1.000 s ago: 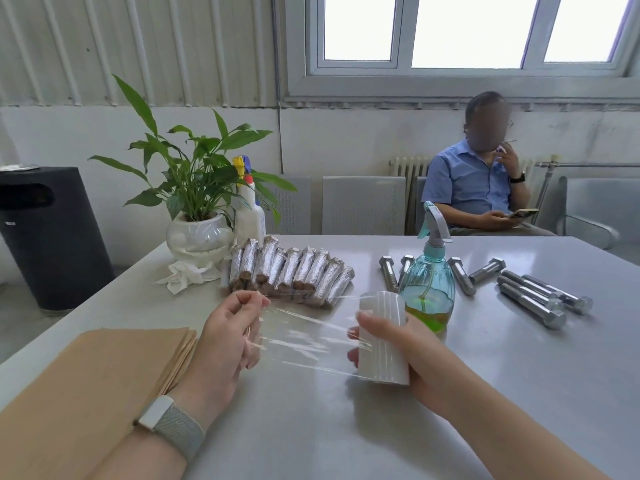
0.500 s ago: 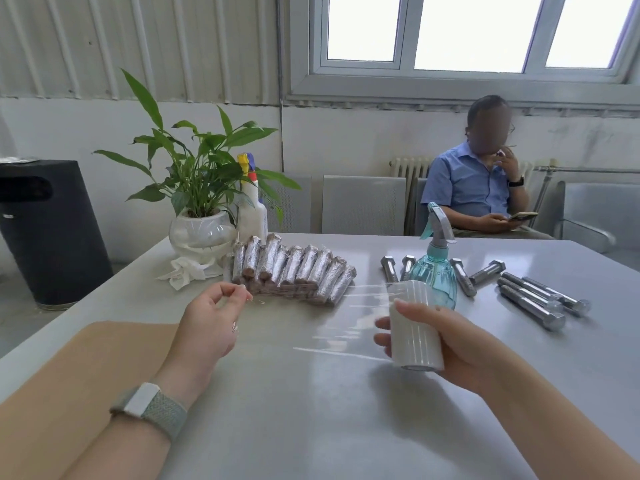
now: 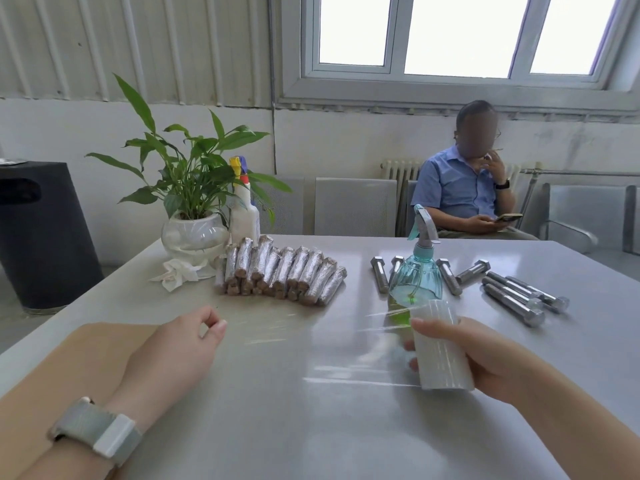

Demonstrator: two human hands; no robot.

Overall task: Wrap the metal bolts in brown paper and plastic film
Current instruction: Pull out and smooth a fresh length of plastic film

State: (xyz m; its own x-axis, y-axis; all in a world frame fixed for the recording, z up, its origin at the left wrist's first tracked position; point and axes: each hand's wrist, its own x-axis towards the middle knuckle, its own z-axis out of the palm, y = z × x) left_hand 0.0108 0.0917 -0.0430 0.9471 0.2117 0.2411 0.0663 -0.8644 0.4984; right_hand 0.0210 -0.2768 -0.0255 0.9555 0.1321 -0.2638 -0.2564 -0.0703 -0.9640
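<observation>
My right hand (image 3: 495, 358) grips a white roll of plastic film (image 3: 441, 355) upright, just above the grey table (image 3: 311, 427). A clear sheet of film (image 3: 311, 344) stretches from the roll leftward to my left hand (image 3: 180, 351), whose thumb and forefinger pinch its end. A stack of brown paper (image 3: 69, 362) lies under my left forearm. Several wrapped bolts (image 3: 277, 275) are piled at the back. Several bare metal bolts (image 3: 512, 296) lie at the right, beyond the roll.
A teal spray bottle (image 3: 415, 275) stands just behind the roll. A potted plant (image 3: 194, 233), a white bottle (image 3: 244, 216) and a crumpled tissue (image 3: 176, 273) sit at the back left. A black bin (image 3: 38, 233) stands left of the table. A person (image 3: 464, 188) sits behind it.
My hands have drawn apart: the roll went right and my left hand went left and down toward the table, so the film sheet is now longer.
</observation>
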